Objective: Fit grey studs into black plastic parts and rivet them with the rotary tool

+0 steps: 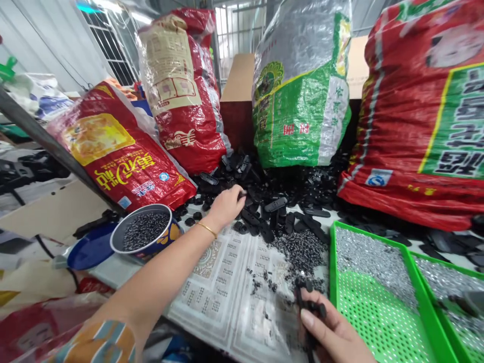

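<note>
Toward the back of the table (223,287), the left hand (227,204) touches the black-parts heap (287,194), grip unclear; at its front edge the right hand (335,333) clutches black strips (307,301).

Your left arm (170,262) extends forward, left hand (227,204) palm down, fingers curled; your right hand (333,333) sits close in, fingers clenched.

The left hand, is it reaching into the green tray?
No, the left hand is on the pile of black plastic parts, well apart from the green tray.
</note>
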Motion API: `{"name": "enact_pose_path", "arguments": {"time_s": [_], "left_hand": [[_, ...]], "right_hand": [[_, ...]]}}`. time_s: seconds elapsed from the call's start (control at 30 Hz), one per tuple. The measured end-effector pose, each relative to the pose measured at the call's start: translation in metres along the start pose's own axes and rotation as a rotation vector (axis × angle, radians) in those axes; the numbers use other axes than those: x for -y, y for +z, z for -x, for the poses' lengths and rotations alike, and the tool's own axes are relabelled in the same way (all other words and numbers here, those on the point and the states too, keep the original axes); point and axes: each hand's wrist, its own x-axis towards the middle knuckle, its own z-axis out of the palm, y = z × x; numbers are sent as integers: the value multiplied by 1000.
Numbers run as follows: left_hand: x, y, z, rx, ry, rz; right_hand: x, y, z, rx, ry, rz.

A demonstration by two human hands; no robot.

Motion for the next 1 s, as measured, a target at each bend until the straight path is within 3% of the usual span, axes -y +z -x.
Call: {"name": "enact_pose_path", "arguments": {"time_s": [0.13, 0.37, 0.47, 0.67, 0.83, 1.0], "left_hand": [[-20, 20, 45, 24, -234, 382], [-40, 48, 120, 310, -624, 1016], [-50, 55, 140, 399, -689, 1304], [-61, 64, 158, 358, -640, 1208], [-63, 68, 157, 294, -662, 1057], [-59, 74, 156, 215, -569, 830]], "right_hand": [[18, 8, 1, -10, -20, 45], [22, 14, 1, 75, -41, 72], [21, 15, 2, 122, -69, 75], [23, 14, 3, 65, -105, 154], [18, 9, 5, 92, -85, 185], [15, 9, 8, 116, -57, 258]]}}
